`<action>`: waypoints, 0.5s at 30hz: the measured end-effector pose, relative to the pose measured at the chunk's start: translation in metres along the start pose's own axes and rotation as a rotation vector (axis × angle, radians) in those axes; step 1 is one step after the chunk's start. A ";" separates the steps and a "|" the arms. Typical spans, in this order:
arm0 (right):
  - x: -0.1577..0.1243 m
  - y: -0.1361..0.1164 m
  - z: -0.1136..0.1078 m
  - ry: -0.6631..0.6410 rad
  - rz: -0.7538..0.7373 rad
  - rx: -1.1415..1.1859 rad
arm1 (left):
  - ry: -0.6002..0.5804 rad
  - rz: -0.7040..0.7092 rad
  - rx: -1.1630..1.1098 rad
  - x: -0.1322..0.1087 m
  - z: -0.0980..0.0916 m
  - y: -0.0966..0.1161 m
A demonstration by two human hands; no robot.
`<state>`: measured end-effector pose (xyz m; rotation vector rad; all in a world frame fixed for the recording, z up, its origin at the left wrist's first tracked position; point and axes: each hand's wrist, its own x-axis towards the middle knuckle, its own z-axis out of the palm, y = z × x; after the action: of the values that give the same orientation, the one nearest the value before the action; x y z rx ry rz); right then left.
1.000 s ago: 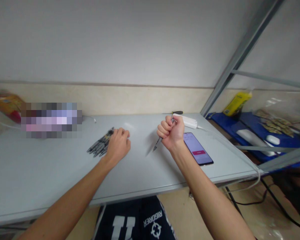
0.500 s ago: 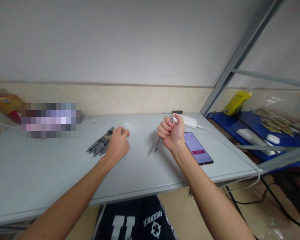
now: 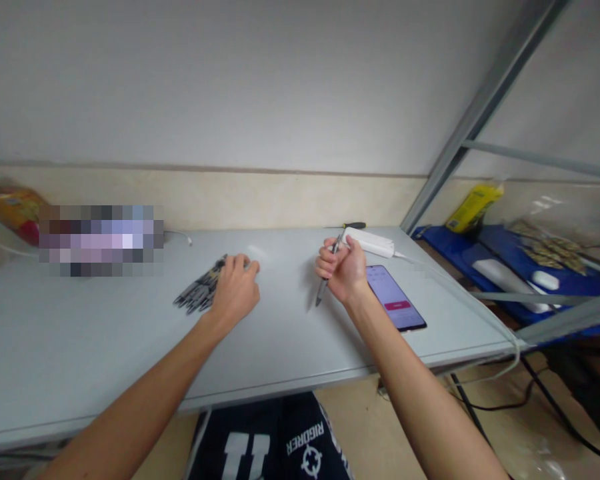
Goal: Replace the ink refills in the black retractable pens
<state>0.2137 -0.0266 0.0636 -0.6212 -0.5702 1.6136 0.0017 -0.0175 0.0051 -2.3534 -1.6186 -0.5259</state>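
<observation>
My right hand (image 3: 344,268) is closed around a grey pen (image 3: 323,291), palm turned upward above the table. The pen slants, its pointed tip low and its other end showing above the fingers. Several similar pens (image 3: 196,291) lie in a loose bundle on the table to the left. Over the right end of that bundle rests my left hand (image 3: 237,283), back up, with bent fingers slightly apart and nothing visible in them. Its fingertips are partly hidden, and it covers part of the pens.
A phone (image 3: 397,299) with a lit screen lies beside my right wrist. Behind it are a white power strip (image 3: 373,243) with a cable and a screwdriver (image 3: 355,225). A blurred-out object (image 3: 100,241) stands at the left. Metal framing (image 3: 485,100) borders the right side.
The pen in my right hand has tilted more upright, and more of its shaft shows across the loosened fingers. My left hand has stayed in place by the bundle.
</observation>
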 end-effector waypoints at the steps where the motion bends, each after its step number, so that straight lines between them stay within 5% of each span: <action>1: 0.002 0.002 -0.001 0.021 0.001 -0.045 | -0.006 0.006 0.007 0.000 0.000 0.000; 6: 0.007 0.013 -0.010 0.087 -0.059 -0.473 | -0.026 0.040 -0.001 -0.001 0.003 -0.001; 11: 0.006 0.015 -0.024 0.098 -0.261 -1.374 | -0.052 0.051 -0.048 0.000 0.005 -0.002; 15: 0.003 0.012 -0.031 0.122 -0.181 -1.904 | -0.070 0.053 -0.046 0.000 0.008 -0.003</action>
<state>0.2261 -0.0241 0.0328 -1.8747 -1.9561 0.3917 -0.0001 -0.0133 -0.0017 -2.4670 -1.5844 -0.4800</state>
